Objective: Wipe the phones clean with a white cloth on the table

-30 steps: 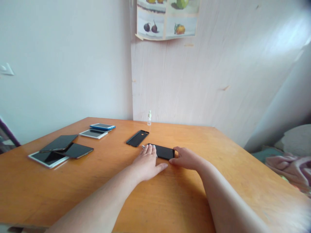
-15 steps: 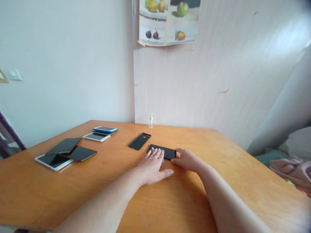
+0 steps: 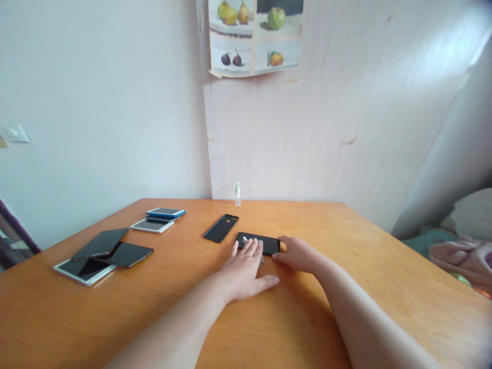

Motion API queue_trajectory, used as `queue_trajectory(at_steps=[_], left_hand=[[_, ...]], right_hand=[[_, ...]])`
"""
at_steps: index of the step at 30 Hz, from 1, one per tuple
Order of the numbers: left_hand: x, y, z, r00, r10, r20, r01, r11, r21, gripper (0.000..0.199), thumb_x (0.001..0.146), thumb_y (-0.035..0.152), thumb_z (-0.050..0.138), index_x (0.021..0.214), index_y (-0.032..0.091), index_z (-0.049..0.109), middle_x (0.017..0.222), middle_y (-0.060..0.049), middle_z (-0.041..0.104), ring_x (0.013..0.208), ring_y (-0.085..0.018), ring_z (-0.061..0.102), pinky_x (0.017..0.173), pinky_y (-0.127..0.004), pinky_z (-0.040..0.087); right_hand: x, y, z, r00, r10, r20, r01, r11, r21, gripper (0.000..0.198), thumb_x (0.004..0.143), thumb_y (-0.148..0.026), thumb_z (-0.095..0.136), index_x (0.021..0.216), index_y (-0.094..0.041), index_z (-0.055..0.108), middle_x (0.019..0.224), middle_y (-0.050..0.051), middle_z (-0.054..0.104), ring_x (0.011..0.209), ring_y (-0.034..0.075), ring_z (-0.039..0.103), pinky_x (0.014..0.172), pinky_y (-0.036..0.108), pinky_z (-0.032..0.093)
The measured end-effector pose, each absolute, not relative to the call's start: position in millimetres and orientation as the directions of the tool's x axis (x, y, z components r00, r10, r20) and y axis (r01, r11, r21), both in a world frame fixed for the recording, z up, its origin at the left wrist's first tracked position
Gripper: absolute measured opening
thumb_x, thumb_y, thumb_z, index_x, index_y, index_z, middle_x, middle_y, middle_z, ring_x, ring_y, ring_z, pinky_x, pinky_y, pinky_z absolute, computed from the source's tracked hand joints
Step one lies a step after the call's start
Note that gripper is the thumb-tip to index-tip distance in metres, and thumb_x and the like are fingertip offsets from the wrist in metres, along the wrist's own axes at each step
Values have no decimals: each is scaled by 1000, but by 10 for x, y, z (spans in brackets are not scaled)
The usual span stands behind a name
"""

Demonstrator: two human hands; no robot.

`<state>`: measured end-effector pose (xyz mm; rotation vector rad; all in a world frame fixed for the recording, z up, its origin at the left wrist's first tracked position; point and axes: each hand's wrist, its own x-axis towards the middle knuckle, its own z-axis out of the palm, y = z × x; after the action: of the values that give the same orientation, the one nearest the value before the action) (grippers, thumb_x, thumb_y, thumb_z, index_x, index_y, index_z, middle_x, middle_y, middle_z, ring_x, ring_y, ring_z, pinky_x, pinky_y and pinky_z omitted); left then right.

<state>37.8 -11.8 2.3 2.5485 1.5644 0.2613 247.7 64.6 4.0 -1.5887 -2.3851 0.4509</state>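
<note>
A black phone (image 3: 271, 247) lies flat on the wooden table, its long side running left to right. My left hand (image 3: 245, 269) is laid flat with fingers outstretched, pressing a small white wipe (image 3: 246, 239) onto the phone's left half. Most of the wipe is hidden under those fingers. At the phone's right end, my right hand (image 3: 295, 253) grips the edge between thumb and fingers. Just beyond the phone, to the left, rests a black phone case (image 3: 222, 228) with its inside facing up.
On the left, a blue phone (image 3: 165, 212) overlaps a white device (image 3: 151, 225). Nearer, two dark devices (image 3: 102, 243) (image 3: 130, 253) lie across a white tablet (image 3: 82, 270). A small clear spray bottle (image 3: 238, 197) stands near the far edge, before the wall.
The whole view has shifted slightly. My left hand and the wipe have slid a little along the phone, while my right hand keeps its grip on the end.
</note>
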Motion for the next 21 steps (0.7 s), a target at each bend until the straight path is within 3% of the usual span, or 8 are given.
queue_trajectory(at_steps=[4, 10, 13, 16, 21], left_hand=[[360, -118, 61, 495, 867, 62, 838, -494, 231, 88, 85, 76, 27, 152, 21, 18, 159, -9, 14, 147, -28, 10, 117, -53, 2], [284, -31, 45, 286, 956, 66, 932, -294, 211, 91, 86, 75, 22, 151, 12, 20, 158, -15, 14, 147, -32, 6, 114, -60, 4], [319, -53, 47, 399, 914, 76, 885, -405, 230, 88, 85, 75, 27, 151, 17, 23, 158, -13, 17, 147, -30, 11, 115, -58, 1], [334, -36, 64, 461, 876, 138, 835, -482, 266, 72, 91, 65, 26, 149, 23, 27, 156, -8, 26, 145, -26, 20, 117, -54, 3], [217, 150, 43, 159, 947, 278, 913, -248, 324, 50, 96, 38, 29, 142, 19, 38, 150, -9, 41, 139, -23, 35, 114, -48, 23]], right_hand=[[2473, 620, 56, -370, 929, 21, 856, 349, -381, 55, 74, -47, 66, 121, -18, 60, 110, 12, 69, 97, 26, 64, 75, 30, 43], [2473, 608, 72, -355, 935, 16, 870, 336, -362, 62, 74, -49, 67, 127, -18, 57, 116, 13, 67, 103, 28, 62, 80, 31, 43], [2472, 599, 67, -347, 938, 17, 872, 329, -362, 61, 74, -48, 67, 127, -19, 57, 117, 13, 67, 104, 28, 61, 82, 32, 42], [2473, 576, 66, -349, 937, 20, 870, 332, -365, 60, 75, -47, 66, 128, -19, 56, 116, 13, 67, 102, 28, 62, 80, 31, 42], [2475, 549, 86, -333, 942, 42, 868, 324, -376, 66, 75, -44, 66, 133, -18, 53, 109, 12, 69, 96, 26, 63, 79, 30, 43]])
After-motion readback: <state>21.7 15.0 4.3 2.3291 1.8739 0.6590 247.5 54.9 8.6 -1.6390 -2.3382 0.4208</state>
